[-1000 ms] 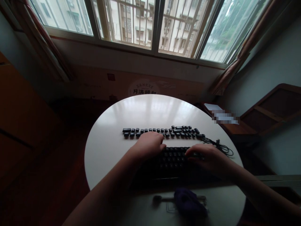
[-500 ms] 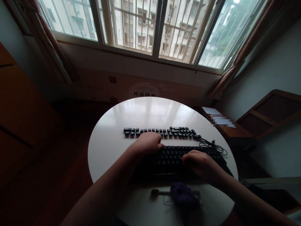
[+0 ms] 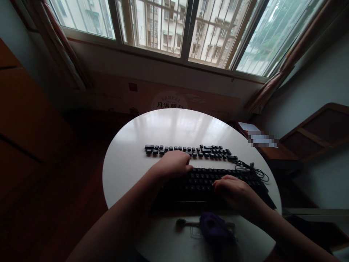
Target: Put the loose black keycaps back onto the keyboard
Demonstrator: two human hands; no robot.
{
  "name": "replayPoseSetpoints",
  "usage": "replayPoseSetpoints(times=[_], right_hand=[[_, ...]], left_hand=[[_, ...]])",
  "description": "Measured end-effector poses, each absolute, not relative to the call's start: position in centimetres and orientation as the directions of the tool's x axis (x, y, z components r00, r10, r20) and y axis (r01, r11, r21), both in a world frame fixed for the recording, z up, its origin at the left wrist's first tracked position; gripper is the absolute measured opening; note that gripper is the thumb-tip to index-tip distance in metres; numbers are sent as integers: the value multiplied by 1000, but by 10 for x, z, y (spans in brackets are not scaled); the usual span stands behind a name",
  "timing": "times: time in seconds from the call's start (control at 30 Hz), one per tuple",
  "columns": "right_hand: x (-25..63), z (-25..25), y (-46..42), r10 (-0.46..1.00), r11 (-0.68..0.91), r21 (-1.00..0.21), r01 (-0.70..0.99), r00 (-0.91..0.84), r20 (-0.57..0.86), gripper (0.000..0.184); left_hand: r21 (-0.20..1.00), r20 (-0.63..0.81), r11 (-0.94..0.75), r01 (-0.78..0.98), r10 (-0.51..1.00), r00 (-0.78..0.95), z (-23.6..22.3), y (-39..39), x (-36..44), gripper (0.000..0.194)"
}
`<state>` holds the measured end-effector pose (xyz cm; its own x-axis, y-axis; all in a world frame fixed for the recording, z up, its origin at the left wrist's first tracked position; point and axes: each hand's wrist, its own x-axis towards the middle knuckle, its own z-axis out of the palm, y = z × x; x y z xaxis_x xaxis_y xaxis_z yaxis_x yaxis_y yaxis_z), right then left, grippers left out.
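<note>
A black keyboard (image 3: 201, 183) lies on a round white table (image 3: 125, 171). My left hand (image 3: 173, 165) rests on the keyboard's far left corner with its fingers curled down onto the keys. My right hand (image 3: 236, 193) sits over the middle-right keys, fingers bent and pressed together; whether it pinches a keycap is hidden. Beyond the keyboard, several loose black keycaps (image 3: 188, 151) are lined up in rows on the table.
The keyboard's black cable (image 3: 252, 169) is coiled at the right. A small dark brush (image 3: 188, 222) and a purple cloth (image 3: 216, 229) lie near the table's front edge. A wooden side table with papers (image 3: 259, 140) stands right. Window above.
My right hand has drawn back slightly towards me over the keys. The left hand stays on the keyboard's corner. The camera has shifted a little.
</note>
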<state>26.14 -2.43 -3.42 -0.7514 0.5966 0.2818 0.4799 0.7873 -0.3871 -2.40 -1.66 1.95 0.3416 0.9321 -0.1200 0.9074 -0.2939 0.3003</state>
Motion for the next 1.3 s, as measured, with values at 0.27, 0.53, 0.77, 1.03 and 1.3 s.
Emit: replayPoseSetpoints(times=[0.27,0.53,0.77,1.03,1.3], right_hand=[[262,-36,-26,643,750,-444,491,-697,316,13],[263,-40,-24,559,826,-304,475,-763,326,15],[255,-24,-28,470,881,-124,456,-819,329,22],[254,-19,-33,533,836,-72,543,-775,339,14],[256,-24,-51,501,835,62,546,-803,322,23]], left_hand=[[315,-130,-272,909,937,325,21,-17,-24,25],[306,-147,-267,914,935,323,24,-19,-23,26],[318,-141,-270,909,934,327,26,-20,-23,25],[308,-130,-280,909,935,331,24,-20,-23,24],[306,-129,-274,912,937,325,23,-19,-22,25]])
